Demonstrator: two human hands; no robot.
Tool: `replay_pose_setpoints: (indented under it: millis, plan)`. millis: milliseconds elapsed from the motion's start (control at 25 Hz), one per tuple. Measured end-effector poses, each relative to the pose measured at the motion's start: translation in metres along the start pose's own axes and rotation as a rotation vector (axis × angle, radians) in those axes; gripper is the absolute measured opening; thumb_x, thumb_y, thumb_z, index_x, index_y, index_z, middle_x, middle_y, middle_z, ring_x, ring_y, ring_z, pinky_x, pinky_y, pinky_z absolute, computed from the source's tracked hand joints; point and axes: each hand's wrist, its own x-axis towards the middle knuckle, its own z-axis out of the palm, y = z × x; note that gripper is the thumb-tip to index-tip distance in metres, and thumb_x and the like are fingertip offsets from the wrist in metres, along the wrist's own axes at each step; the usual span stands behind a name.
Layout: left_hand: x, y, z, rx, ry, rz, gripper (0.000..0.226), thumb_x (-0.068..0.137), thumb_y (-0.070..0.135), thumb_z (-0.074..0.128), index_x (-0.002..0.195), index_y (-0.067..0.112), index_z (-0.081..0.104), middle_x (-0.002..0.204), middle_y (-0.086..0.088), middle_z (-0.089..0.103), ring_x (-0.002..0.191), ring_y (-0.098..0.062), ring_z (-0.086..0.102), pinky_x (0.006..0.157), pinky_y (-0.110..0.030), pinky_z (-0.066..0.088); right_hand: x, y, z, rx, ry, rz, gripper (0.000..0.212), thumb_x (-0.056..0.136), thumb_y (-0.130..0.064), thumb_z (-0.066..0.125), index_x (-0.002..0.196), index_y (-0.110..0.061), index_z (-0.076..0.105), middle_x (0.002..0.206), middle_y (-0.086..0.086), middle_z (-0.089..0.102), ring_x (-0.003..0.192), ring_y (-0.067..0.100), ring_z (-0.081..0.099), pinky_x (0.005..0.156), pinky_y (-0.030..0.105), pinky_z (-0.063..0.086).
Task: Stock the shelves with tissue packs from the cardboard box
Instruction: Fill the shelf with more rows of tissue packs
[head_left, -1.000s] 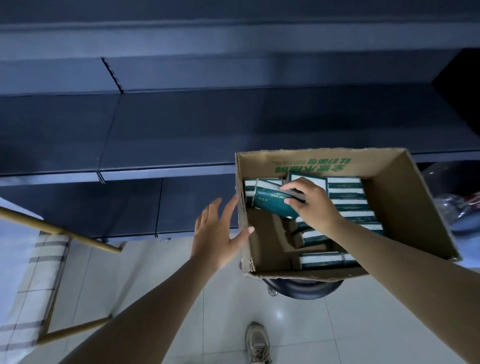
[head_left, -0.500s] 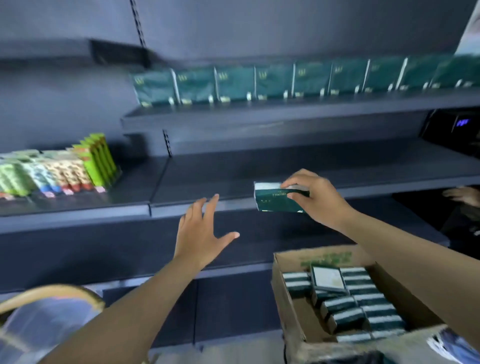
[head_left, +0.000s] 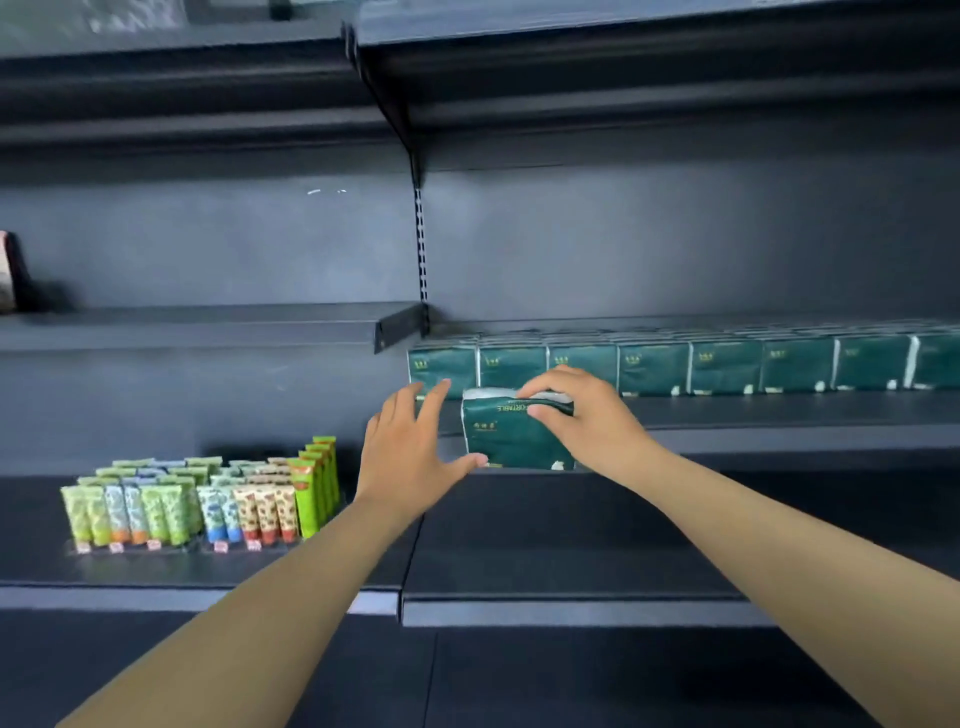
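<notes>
the shelving unit (head_left: 571, 249) fills the view, dark grey, with several tiers. on the tier at 3 o'clock of centre, a row of tissue packs (head_left: 691, 366) stands upright, faces forward, edge to edge, which judges as the pattern each new unit must join. on the lower shelf (head_left: 545, 566), at 8 o'clock, a block of tubes (head_left: 208, 504) stands upright in ranks.

the held tissue pack (head_left: 511, 434) is at centre, upright, face forward, in front of the row's left end; whether it touches the shelf edge cannot be told. this orientation matches the stocked row, so no turn appears needed before insertion.

the right hand (head_left: 582, 415) approaches from 4 o'clock, forearm extended; its grip is closed over the pack's top edge, fingers above, thumb on the face. the left hand (head_left: 410, 457) approaches from 7 o'clock, grip released, fingers spread, thumb tip at the pack's lower left corner, likely as a guide. the cardboard box is not visible.
</notes>
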Motion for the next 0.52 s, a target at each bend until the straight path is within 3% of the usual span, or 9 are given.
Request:
replay_pose_setpoints:
  millis: [200,360,520]
  plan:
    - [0.066,-0.055,0.050,0.027,-0.037,-0.069,0.095,0.071,0.071,0.060,0.146,0.025,0.025,0.143,-0.002,0.033,0.133,-0.021,0.030,0.106,-0.037,0.030,0.096,0.039,0.062,0.092,0.037,-0.021,0.015,0.089,-0.013,0.061,0.097,-0.023,0.067,0.103,-0.011,0.061,0.103,0.003,0.052,0.090,0.010,0.036]
    - [0.108,-0.093,0.082,0.105,-0.075,-0.141,0.097,0.072,0.071,0.060,0.146,0.026,0.018,0.146,-0.004,0.033,0.134,-0.024,0.029,0.108,-0.036,0.027,0.160,0.075,0.114,0.096,0.007,-0.049,0.014,0.089,-0.014,0.060,0.099,-0.021,0.067,0.106,-0.008,0.063,0.107,0.008,0.051,0.096,0.022,0.038]
    - [0.132,-0.111,0.102,0.122,-0.171,-0.165,0.097,0.072,0.067,0.063,0.146,0.030,0.013,0.144,-0.008,0.036,0.133,-0.027,0.031,0.109,-0.034,0.023,0.189,0.103,0.133,-0.075,-0.022,-0.123,0.024,0.088,-0.027,0.062,0.112,-0.024,0.062,0.114,-0.011,0.059,0.116,0.010,0.042,0.099,0.028,0.028]
